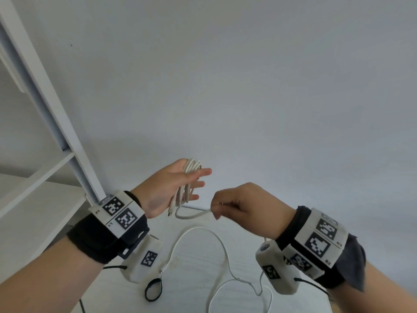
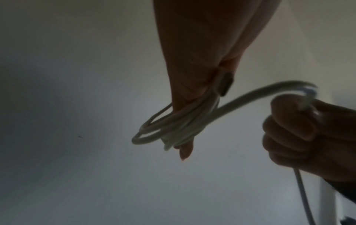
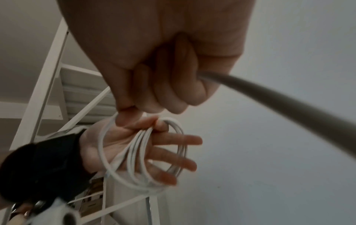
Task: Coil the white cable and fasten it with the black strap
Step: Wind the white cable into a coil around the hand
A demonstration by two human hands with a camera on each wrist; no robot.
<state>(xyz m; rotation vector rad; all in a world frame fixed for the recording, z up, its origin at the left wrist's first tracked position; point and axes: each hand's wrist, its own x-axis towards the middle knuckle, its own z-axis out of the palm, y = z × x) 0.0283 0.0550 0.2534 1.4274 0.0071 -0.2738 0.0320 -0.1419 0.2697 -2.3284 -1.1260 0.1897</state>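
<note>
White cable (image 1: 189, 179) loops hang off the left hand (image 1: 171, 188), fingers spread as a spool, while the right hand (image 1: 234, 204) pinches the loose run to feed another wrap.

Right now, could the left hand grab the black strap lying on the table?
Probably not yet. The left hand is raised, with white cable loops hung round its fingers, so its grip is taken. The black strap lies on the table below that wrist, with nothing covering it.
</note>
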